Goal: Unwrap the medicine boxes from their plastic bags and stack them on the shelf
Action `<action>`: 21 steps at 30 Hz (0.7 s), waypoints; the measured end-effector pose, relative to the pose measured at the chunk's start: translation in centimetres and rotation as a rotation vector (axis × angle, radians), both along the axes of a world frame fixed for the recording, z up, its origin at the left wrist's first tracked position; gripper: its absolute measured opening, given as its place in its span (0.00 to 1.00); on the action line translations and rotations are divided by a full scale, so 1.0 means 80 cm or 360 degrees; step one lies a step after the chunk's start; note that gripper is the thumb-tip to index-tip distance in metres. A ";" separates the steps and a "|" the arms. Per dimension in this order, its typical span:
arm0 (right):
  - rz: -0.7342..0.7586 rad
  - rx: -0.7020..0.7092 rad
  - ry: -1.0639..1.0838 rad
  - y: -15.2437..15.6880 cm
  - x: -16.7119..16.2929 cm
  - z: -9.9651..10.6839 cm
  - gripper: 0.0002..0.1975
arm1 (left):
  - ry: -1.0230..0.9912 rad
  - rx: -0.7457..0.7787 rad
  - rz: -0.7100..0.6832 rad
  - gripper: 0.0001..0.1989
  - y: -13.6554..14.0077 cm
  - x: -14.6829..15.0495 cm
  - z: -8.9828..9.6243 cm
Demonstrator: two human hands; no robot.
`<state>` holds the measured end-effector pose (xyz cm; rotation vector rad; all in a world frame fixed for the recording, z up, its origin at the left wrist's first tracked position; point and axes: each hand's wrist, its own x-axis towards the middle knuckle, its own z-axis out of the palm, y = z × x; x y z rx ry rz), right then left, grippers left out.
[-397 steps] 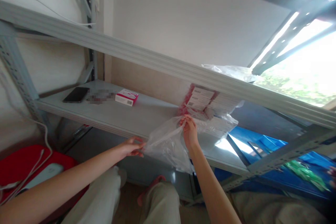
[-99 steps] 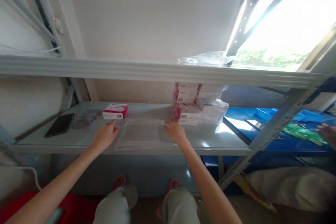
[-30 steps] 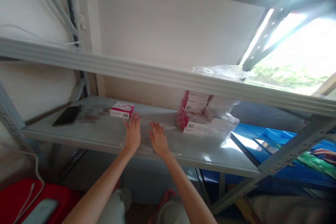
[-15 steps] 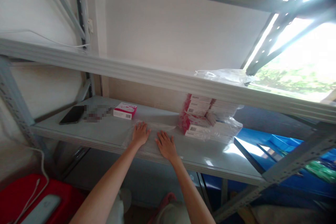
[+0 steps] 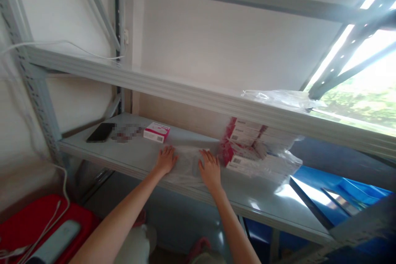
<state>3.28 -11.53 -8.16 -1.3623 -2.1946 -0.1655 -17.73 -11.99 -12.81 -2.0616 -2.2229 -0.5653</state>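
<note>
A clear plastic bag (image 5: 187, 165) lies flat on the grey metal shelf (image 5: 130, 152) in front of me. My left hand (image 5: 166, 160) rests palm down on its left part, fingers stretched out. On the bag's right side lies my right hand (image 5: 210, 169), also flat with its fingers spread. Beyond my left hand sits one small white and pink box (image 5: 156, 132). To the right of my right hand, several similar boxes (image 5: 244, 163) are stacked inside clear plastic wrapping.
A black phone (image 5: 100, 132) lies at the shelf's left end. Above runs a shelf beam (image 5: 173, 86) with crumpled clear plastic (image 5: 278, 98) on it. A red stool-like surface (image 5: 83, 218) holds a pale device (image 5: 57, 241) with white cables. Blue bins (image 5: 355, 194) stand at right.
My right hand has slid to the right, farther from my left hand, across the plastic bag. The whole scene has shifted rightward as my head turned slightly left.
</note>
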 end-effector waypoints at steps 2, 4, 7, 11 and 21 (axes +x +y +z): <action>0.0093 -0.0035 -0.0030 0.005 -0.032 0.016 0.22 | -0.0019 0.0026 -0.0071 0.26 -0.003 0.000 0.003; 0.0168 -0.0099 -0.0089 0.015 -0.058 0.023 0.24 | -0.0111 0.0114 -0.0170 0.25 -0.006 0.001 0.008; 0.0202 -0.0217 -0.0189 0.039 -0.076 0.012 0.26 | -0.0357 0.0328 -0.0210 0.22 -0.008 0.001 0.022; 0.0202 -0.0452 -0.0355 0.078 -0.065 -0.025 0.28 | -0.0320 0.0340 -0.0295 0.22 -0.018 -0.008 0.032; 0.0305 -0.0666 -0.0327 0.124 -0.037 -0.047 0.33 | -0.0179 0.0207 -0.0502 0.24 -0.044 0.005 0.015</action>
